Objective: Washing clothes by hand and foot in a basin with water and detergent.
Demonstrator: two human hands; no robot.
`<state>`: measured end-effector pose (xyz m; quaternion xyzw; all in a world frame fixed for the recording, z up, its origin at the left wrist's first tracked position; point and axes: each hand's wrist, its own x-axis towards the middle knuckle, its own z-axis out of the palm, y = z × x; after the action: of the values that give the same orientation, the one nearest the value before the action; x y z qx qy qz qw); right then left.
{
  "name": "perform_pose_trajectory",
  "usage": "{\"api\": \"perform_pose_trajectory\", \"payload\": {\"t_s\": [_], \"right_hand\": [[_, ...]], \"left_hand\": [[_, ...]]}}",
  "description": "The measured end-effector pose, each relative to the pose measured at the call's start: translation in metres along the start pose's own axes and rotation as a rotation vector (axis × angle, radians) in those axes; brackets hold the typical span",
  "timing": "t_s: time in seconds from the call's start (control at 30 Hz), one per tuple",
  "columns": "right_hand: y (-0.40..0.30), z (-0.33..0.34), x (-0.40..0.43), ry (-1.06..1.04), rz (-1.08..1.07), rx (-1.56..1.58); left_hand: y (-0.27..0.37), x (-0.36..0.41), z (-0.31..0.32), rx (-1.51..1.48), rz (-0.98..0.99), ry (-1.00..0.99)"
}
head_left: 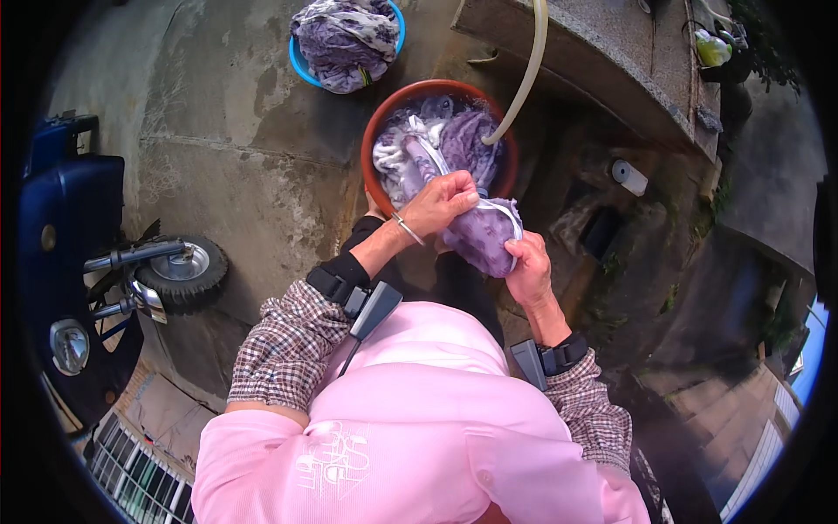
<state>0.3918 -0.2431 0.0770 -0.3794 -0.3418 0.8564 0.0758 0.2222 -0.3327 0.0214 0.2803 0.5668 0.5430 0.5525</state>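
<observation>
My left hand point(442, 202), with a metal bangle at its wrist, grips the white-edged band of a wet purple patterned cloth point(479, 237). At the cloth's other side my right hand point(529, 265) pinches its white edging, so a piece is spread between both hands. The rest of the cloth runs back towards a red-brown basin point(373, 131), which holds wet purple and white fabric point(468, 141) in water. A pale hose point(531, 69) hangs over the basin's right side, its end at the fabric.
Beyond the basin, a blue basin point(298, 62) holds bundled purple and white fabric point(347, 39). A concrete ledge point(589, 65) stands at upper right, with a white cylindrical container point(630, 177) lying below it. A dark blue vehicle's wheel point(183, 268) is at left.
</observation>
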Motion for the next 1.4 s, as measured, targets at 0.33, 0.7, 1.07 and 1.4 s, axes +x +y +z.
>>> {"api": "perform_pose_trajectory", "payload": {"t_s": [0.33, 0.7, 1.07, 1.4], "right_hand": [[0.001, -0.013, -0.004, 0.129, -0.197, -0.312], [0.000, -0.028, 0.009, 0.013, -0.124, -0.438], [0.009, -0.023, 0.019, 0.015, -0.033, -0.200], [0.011, -0.034, 0.021, -0.031, -0.020, -0.274]], "left_hand": [[0.013, -0.028, 0.035, -0.201, -0.262, 0.301], [0.015, -0.030, 0.042, -0.272, -0.226, 0.366], [0.005, -0.032, 0.042, -0.291, -0.308, 0.387], [-0.001, -0.033, 0.042, -0.277, -0.332, 0.388]]}}
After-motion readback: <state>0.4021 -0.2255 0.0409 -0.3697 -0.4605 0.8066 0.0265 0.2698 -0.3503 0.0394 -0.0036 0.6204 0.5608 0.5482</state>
